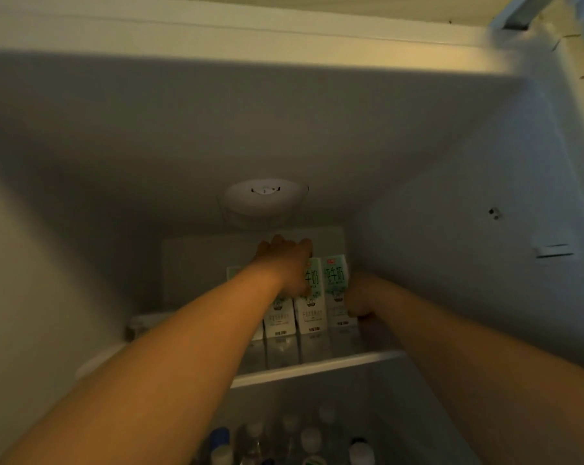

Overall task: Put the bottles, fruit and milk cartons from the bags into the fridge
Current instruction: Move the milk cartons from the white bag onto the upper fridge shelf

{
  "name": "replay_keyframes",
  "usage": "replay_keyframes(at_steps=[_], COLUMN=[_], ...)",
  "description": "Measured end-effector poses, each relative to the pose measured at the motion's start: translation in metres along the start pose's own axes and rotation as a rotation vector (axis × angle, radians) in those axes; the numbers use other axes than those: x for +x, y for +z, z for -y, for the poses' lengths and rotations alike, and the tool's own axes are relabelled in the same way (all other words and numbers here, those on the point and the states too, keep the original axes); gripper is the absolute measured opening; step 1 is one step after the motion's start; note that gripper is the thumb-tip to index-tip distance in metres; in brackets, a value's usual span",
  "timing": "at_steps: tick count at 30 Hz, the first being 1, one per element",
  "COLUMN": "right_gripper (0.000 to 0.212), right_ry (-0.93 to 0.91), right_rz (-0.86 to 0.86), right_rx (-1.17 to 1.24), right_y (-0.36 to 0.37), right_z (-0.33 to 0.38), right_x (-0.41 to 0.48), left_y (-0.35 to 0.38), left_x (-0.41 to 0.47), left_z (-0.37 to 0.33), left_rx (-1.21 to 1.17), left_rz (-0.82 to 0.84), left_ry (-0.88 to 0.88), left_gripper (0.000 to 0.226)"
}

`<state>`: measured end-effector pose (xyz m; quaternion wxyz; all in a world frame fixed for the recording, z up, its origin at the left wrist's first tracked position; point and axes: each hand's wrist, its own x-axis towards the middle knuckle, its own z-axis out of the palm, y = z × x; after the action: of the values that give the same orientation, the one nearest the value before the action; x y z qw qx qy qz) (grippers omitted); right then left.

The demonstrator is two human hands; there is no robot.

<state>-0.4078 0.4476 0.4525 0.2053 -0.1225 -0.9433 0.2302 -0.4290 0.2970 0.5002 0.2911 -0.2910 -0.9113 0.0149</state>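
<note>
— Reaching up from the lower frame on two bare forearms, above blurred bottles (310,439) at bottom centre. Fingers?

— On the left hand (285,263), centre frame: curled down over the tops of the milk cartons (309,310), clamped there. On the right hand (361,297), just right of centre: bent against the side of the rightmost carton (334,280); gripping or only touching, cannot tell.

— And the cartons?

— Standing upright, long axes vertical, printed faces toward the camera. Packed side by side on the glass shelf (317,367) inside the fridge (451,229), below a round white fitting (267,199).
</note>
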Motion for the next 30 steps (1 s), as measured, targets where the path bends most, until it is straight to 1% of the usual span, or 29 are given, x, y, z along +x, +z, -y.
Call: replay_keyframes(at_steps=[3, 9, 12, 16, 20, 22, 25, 27, 30], right_gripper=[0.034, 0.036, 0.037, 0.039, 0.041, 0.045, 0.055, 0.053, 0.05], right_ry=[0.018, 0.006, 0.0, -0.006, 0.007, 0.02, -0.026, -0.096, -0.11], right_rz=[0.025, 0.031, 0.013, -0.014, -0.047, -0.104, -0.311, -0.411, -0.512], right_rx=[-0.056, -0.106, -0.092, -0.082, 0.018, 0.092, 0.186, 0.16, 0.048], right_y=[-0.002, 0.0, 0.004, 0.008, 0.012, 0.014, 0.017, 0.021, 0.035], right_z=[0.003, 0.001, 0.001, 0.002, 0.006, 0.009, 0.011, 0.009, 0.004], right_x=[0.009, 0.02, 0.02, 0.007, -0.014, -0.029, -0.056, -0.079, -0.115], left_y=[0.009, 0.018, 0.021, 0.03, 0.035, 0.031, 0.025, 0.021, 0.021], left_x=[0.009, 0.014, 0.01, -0.003, -0.026, -0.041, -0.062, -0.078, -0.109], left_z=[0.001, -0.003, -0.004, -0.008, -0.011, -0.012, -0.015, -0.016, -0.018], left_rx=[0.054, 0.107, 0.101, 0.138, 0.112, 0.072, 0.014, -0.068, -0.158], left_rz=[0.007, -0.014, -0.032, -0.111, -0.172, -0.173, -0.223, -0.26, -0.262], left_ry=[-0.021, -0.077, -0.093, -0.084, -0.057, -0.06, -0.079, -0.116, -0.184], left_gripper=[0.07, 0.073, 0.074, 0.073, 0.084, 0.084, 0.079, 0.072, 0.066])
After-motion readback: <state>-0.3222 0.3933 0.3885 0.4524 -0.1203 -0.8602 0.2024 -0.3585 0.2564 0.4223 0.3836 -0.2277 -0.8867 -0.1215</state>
